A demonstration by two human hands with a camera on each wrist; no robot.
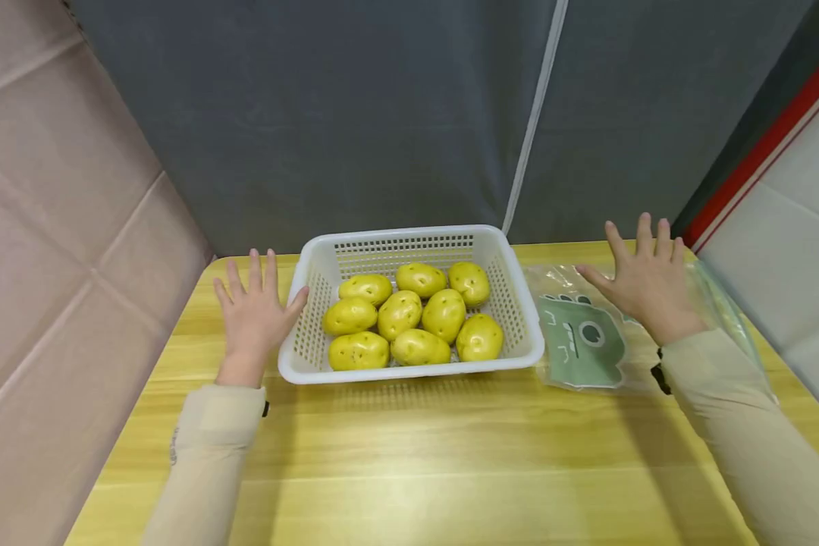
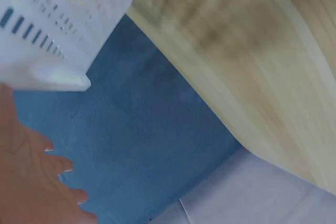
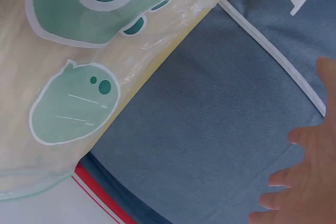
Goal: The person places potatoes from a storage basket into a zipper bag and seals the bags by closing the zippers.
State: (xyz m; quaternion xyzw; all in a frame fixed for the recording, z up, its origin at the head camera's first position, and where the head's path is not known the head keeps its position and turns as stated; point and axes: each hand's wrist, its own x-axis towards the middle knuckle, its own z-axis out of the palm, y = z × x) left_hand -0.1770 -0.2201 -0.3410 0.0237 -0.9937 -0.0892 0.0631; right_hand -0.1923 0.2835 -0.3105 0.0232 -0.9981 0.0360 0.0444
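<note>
Nine yellow potatoes are contained in a white basket, which is set near the far edge of the worktop, between the two hands. A clear printed bag is laid flat just beside the basket's right end.

The step in hand is judged to be a ready position, with nothing grasped. For good handling, each potato should be gripped round its middle and lifted straight up, clear of the rim, since the glossy skin may slip. The bag should be pinched at one layer only, as its film may cling.

The basket's long axis is directed left to right, its right end turned slightly away. The two front-left potatoes are aligned much the same way; the two central ones are pointed more nearly front to back.

The left hand is released, fingers spread, at the basket's left end; contact with the rim cannot be told. The right hand is likewise released and spread above the bag. A grey cloth is hung behind.
</note>
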